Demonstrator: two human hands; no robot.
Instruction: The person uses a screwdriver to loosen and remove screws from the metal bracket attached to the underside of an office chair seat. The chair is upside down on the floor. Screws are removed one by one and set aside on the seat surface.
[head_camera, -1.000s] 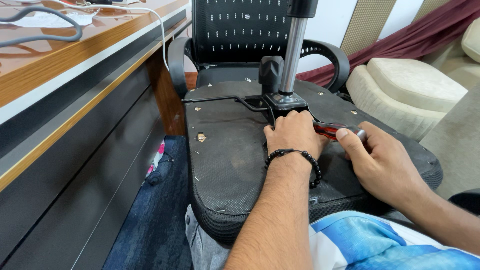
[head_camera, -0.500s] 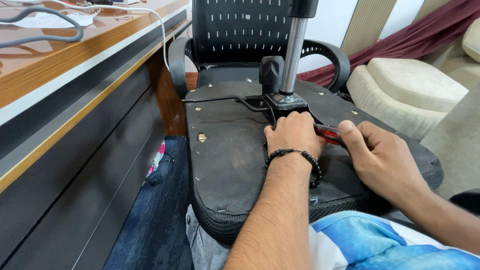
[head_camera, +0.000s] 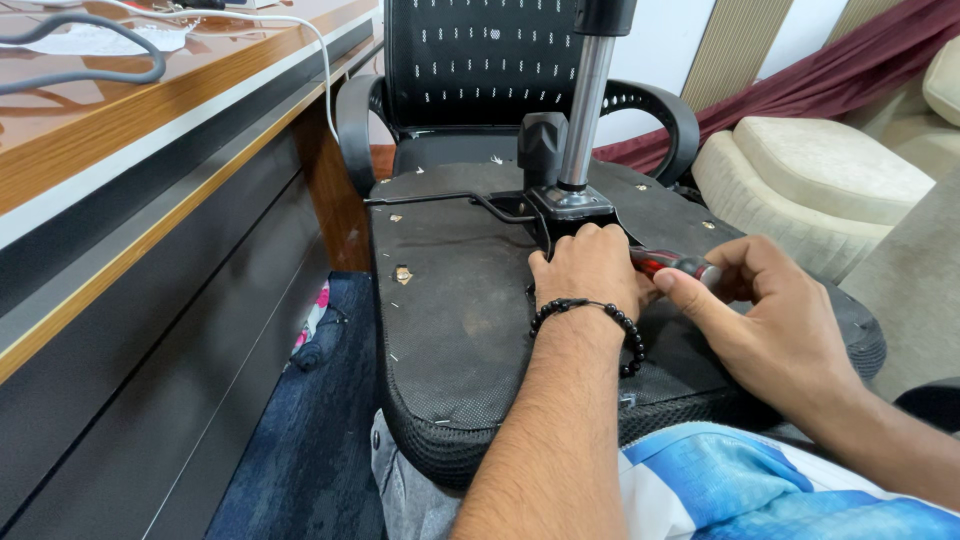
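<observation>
Far left: wooden desk (head_camera: 120, 130) with a grey cable (head_camera: 90, 75) and a white cable (head_camera: 325, 70) on it, dark panel below. Centre: upturned office chair seat (head_camera: 450, 320), underside up, resting on the person's lap, gas cylinder (head_camera: 585, 100) standing up from the mechanism plate (head_camera: 570, 205). Left hand (head_camera: 588, 268), black bead bracelet (head_camera: 590, 315) on the wrist, lies flat on the seat just below the plate, fingers curled together against it, holding nothing visible. Just right: red-and-black screwdriver (head_camera: 675, 264), lying low across the seat and pointing at the plate, tip hidden behind the left hand. Right hand (head_camera: 770, 310) has its fingers pinching the handle. Far right: cream sofa (head_camera: 830, 180)
</observation>
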